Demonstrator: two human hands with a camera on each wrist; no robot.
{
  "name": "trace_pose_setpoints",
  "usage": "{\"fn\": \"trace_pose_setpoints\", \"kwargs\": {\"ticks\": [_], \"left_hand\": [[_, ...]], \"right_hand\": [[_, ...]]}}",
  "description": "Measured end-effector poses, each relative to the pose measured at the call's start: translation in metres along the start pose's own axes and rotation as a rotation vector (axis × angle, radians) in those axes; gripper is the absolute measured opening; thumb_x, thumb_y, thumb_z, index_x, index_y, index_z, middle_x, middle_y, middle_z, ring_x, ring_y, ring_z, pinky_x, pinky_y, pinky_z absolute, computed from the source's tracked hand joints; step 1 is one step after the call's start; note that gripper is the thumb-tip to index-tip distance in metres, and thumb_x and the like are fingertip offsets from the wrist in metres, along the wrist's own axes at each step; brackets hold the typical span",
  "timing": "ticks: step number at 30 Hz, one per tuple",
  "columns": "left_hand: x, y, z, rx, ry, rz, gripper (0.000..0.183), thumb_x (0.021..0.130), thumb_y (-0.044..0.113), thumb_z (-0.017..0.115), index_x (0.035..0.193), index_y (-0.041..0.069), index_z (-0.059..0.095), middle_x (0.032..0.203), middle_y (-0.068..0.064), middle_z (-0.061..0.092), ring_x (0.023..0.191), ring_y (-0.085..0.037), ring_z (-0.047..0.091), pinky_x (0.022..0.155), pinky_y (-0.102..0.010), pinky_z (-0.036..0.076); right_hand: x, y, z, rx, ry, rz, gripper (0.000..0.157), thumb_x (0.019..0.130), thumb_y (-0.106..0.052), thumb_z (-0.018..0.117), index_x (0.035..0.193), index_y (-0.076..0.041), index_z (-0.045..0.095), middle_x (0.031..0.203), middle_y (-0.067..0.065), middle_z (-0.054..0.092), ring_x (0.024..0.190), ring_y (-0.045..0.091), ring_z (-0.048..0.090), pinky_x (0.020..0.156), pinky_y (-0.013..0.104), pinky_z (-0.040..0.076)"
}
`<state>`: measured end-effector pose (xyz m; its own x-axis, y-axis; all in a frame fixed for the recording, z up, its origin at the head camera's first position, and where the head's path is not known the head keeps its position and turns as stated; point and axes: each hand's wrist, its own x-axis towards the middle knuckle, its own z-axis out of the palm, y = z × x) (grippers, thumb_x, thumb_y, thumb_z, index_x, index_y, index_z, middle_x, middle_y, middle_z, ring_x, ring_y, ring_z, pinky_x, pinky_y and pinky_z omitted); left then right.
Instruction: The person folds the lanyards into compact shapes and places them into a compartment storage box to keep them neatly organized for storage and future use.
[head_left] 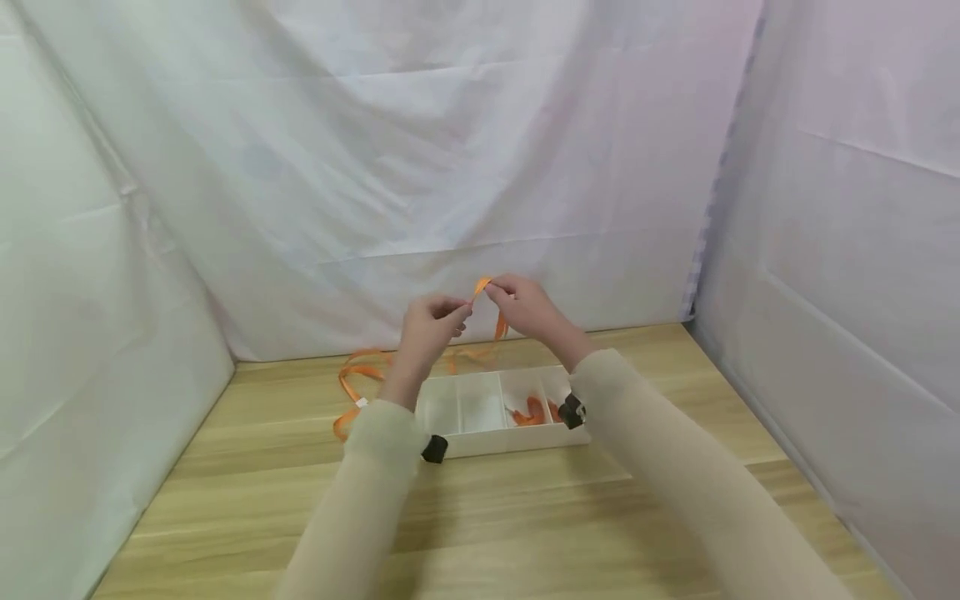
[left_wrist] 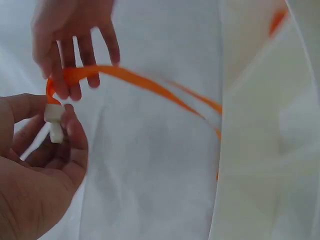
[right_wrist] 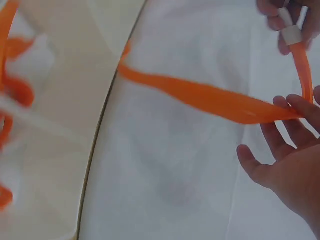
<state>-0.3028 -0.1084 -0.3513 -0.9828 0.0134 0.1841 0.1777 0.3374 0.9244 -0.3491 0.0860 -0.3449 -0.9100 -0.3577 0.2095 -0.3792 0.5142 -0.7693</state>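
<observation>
An orange lanyard (head_left: 481,287) with a white plastic clip (left_wrist: 54,114) at its end is held up above the table. My left hand (head_left: 431,329) grips the clip end between thumb and fingers. To its right, my right hand (head_left: 527,307) pinches the ribbon (right_wrist: 210,100) a short way along, its other fingers spread along the strap. Past the right fingers the ribbon hangs down behind a white divided box (head_left: 487,442). Orange pieces (head_left: 529,411) lie in the box's right-hand compartments.
Another loop of orange ribbon (head_left: 348,383) lies on the wooden table (head_left: 517,533) left of the box, with a small white piece on it. White cloth (head_left: 420,150) hangs behind the table and along both sides.
</observation>
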Motion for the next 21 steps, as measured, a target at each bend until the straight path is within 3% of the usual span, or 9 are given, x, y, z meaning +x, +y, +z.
{"fn": "trace_pose_setpoints", "kwargs": {"ticks": [3,7,13,17,21], "left_hand": [[-0.013,0.008,0.014,-0.16,0.012,-0.04,0.029,0.101,0.012,0.072,0.128,0.003,0.073,0.113,-0.013,0.073,0.087,-0.018,0.07,0.08,-0.029,0.062],[-0.029,0.014,0.034,-0.253,0.025,-0.06,0.034,0.099,0.007,0.071,0.133,0.003,0.07,0.105,-0.006,0.068,0.089,-0.023,0.071,0.077,-0.026,0.06],[-0.055,0.022,0.052,-0.216,0.036,-0.025,0.028,0.098,0.015,0.074,0.125,0.006,0.073,0.114,-0.01,0.074,0.095,-0.019,0.072,0.083,-0.034,0.06],[-0.075,0.027,0.054,-0.195,0.025,0.0,0.025,0.099,0.018,0.073,0.123,0.01,0.073,0.121,-0.009,0.075,0.104,-0.022,0.071,0.086,-0.036,0.056],[-0.095,0.028,0.051,-0.18,-0.025,0.012,0.025,0.1,0.018,0.072,0.123,0.01,0.074,0.12,-0.007,0.076,0.104,-0.021,0.07,0.086,-0.034,0.055]], "right_hand": [[-0.009,-0.012,-0.002,0.111,0.06,0.055,0.049,0.113,-0.039,0.049,0.15,-0.009,0.061,0.158,0.014,0.057,0.146,0.036,0.053,0.12,0.057,0.046],[-0.02,-0.025,-0.006,0.23,0.157,0.108,0.042,0.109,-0.04,0.057,0.139,-0.013,0.071,0.143,0.012,0.069,0.132,0.032,0.062,0.11,0.053,0.053],[-0.043,-0.043,-0.013,0.471,0.265,0.133,0.032,0.109,-0.032,0.061,0.126,-0.012,0.079,0.135,0.011,0.073,0.128,0.025,0.059,0.111,0.047,0.049],[-0.062,-0.056,-0.016,0.595,0.277,0.12,0.033,0.112,-0.029,0.056,0.128,-0.009,0.077,0.135,0.014,0.071,0.125,0.025,0.06,0.116,0.048,0.047],[-0.079,-0.065,-0.018,0.701,0.279,0.104,0.034,0.113,-0.026,0.053,0.129,-0.006,0.075,0.134,0.007,0.07,0.123,0.022,0.065,0.121,0.049,0.042]]}}
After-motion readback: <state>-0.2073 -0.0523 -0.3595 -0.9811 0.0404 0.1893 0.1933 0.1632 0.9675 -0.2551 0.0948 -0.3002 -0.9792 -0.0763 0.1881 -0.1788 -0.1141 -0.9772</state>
